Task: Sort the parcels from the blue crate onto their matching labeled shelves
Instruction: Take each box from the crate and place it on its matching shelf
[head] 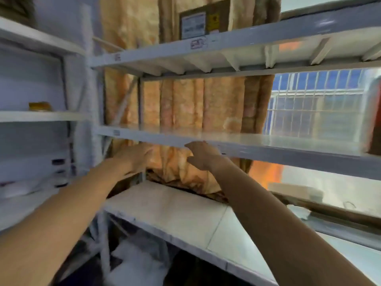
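Both my arms reach forward under the middle shelf [257,150] of a grey metal rack. My left hand [135,156] is open, fingers spread, with nothing in it. My right hand [203,155] hovers just below the shelf's front edge, fingers loosely curved and apart, holding nothing. A brown cardboard parcel [203,19] with a white label stands on the top shelf [226,43]. Small labels [116,132] are stuck on the shelf fronts. The blue crate is out of view. The picture is blurred.
A lower shelf board [165,205] lies beneath my hands. An orange curtain [185,104] hangs behind the rack. A second rack [41,116] at the left holds a small amber item [39,105]. A barred window [313,104] is at the right. White bags [140,263] lie below.
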Demonstrator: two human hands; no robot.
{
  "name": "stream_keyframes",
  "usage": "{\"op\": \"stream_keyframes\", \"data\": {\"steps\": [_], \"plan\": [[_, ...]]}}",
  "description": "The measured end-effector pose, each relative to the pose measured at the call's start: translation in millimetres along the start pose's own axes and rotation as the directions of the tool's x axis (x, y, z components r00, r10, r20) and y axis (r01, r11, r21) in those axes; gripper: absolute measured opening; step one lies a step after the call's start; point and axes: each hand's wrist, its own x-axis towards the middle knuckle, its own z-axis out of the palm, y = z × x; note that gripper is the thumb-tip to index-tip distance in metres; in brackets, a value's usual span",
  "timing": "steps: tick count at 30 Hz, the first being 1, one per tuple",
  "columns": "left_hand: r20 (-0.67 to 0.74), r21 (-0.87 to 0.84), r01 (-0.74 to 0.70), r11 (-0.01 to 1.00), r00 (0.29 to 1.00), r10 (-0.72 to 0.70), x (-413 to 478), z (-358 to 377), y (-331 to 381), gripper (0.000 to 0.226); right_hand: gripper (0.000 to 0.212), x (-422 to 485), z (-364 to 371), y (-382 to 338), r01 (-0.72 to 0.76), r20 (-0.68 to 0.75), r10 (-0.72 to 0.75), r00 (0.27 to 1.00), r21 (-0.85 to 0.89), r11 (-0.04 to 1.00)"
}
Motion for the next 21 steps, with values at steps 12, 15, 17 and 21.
{"op": "stream_keyframes", "data": {"steps": [12, 15, 17, 21], "plan": [[0.116, 0.331, 0.474, 0.816, 0.838, -0.534, -192.6, -6.3, -278.1, 0.045, 0.053, 89.5, 147.8, -287.5, 0.455, 0.225, -0.493, 0.840, 0.202, 0.867], [0.098, 0.337, 0.549, 0.765, 0.788, -0.608, -205.9, 19.7, -322.6, 0.045, 0.046, 118.8, 183.9, -323.4, 0.469, 0.230, -0.533, 0.814, 0.280, 0.838], [0.093, 0.328, 0.598, 0.731, 0.750, -0.655, -205.9, 38.5, -355.3, 0.044, 0.050, 141.9, 216.0, -347.9, 0.473, 0.279, -0.561, 0.779, 0.326, 0.819], [0.097, 0.289, 0.703, 0.649, 0.653, -0.751, -192.6, 86.0, -419.0, 0.038, 0.050, 193.9, 287.8, -392.7, 0.521, 0.355, -0.627, 0.693, 0.355, 0.776]]}}
